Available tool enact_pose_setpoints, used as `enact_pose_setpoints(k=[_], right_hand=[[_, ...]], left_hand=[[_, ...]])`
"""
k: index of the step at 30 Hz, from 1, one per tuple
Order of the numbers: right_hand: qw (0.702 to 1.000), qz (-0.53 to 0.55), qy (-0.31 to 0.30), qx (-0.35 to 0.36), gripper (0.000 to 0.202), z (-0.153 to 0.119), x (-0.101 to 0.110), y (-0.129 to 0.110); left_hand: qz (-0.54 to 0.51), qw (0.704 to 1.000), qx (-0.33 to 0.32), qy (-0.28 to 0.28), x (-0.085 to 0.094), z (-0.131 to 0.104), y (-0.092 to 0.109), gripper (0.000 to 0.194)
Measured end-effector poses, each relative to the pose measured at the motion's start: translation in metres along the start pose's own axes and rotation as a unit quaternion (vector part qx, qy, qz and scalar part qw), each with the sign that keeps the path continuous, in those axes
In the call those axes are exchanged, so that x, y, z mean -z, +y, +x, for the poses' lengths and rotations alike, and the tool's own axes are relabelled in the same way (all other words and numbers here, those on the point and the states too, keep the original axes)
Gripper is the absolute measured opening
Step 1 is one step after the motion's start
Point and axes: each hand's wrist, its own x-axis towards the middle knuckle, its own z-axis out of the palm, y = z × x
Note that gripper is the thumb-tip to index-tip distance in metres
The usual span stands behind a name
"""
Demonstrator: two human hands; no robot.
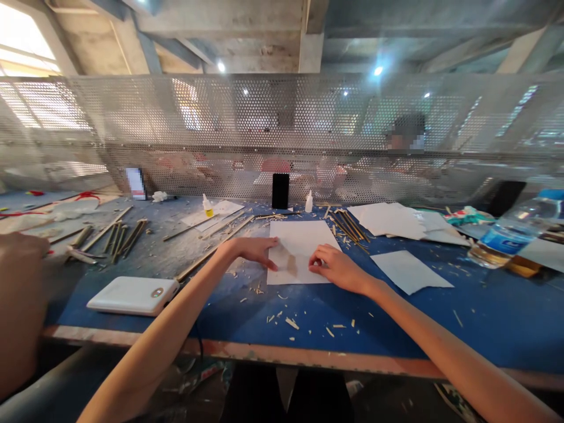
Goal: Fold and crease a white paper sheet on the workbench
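A sheet of white paper [299,249] lies flat on the blue tabletop in front of me. At its left edge rests my left hand [258,251], thumb and fingers apart, with nothing seen between them. My right hand [330,264] is over the right part of the sheet, its fingers curled in and the thumb close to the fingertips. Whatever those fingers may hold is too small to make out. Just beyond the right hand is a bundle of thin brown sticks [349,226].
A white power bank [134,295] sits near the front left. Small glue bottles [309,202] and a black phone [280,191] stand at the back, before a perforated metal screen [211,117]. To the right are paper sheets [409,270] and a water bottle [511,235]. Another person's arm [22,311] is at far left.
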Motion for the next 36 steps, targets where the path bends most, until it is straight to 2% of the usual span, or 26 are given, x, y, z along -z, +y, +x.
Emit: enact_pose_setpoints(k=[3, 9, 13, 18, 23, 28, 33, 36], right_hand=[[0.999, 0.038, -0.024, 0.018, 0.010, 0.000, -0.001, -0.003], [1.000, -0.021, 0.006, 0.011, 0.011, 0.001, 0.003, 0.003], [1.000, 0.025, -0.014, 0.011, 0.012, 0.000, 0.003, 0.005], [0.999, -0.020, 0.024, -0.007, 0.014, 0.000, 0.003, 0.008], [1.000, 0.019, -0.013, 0.020, 0.012, 0.000, 0.001, 0.001], [0.999, -0.036, 0.030, -0.006, 0.011, 0.000, 0.000, 0.004], [0.998, 0.058, -0.025, 0.000, 0.010, -0.001, 0.000, -0.003], [1.000, 0.026, -0.003, -0.008, 0.011, 0.001, 0.001, 0.000]], left_hand=[[0.002, 1.000, 0.004, -0.003, 0.000, 0.000, 0.001, 0.110], [0.000, 1.000, 0.001, -0.002, 0.000, 0.000, 0.000, 0.109], [0.002, 1.000, -0.002, -0.003, 0.000, 0.000, 0.000, 0.109], [0.008, 1.000, -0.008, 0.000, -0.001, 0.001, -0.002, 0.108], [-0.009, 1.000, 0.007, -0.005, -0.001, 0.000, 0.001, 0.111], [-0.013, 1.000, 0.016, -0.010, 0.002, -0.002, 0.004, 0.111], [-0.002, 1.000, 0.004, -0.001, 0.000, 0.000, 0.003, 0.105], [-0.006, 1.000, 0.004, 0.003, -0.001, 0.001, 0.001, 0.106]])
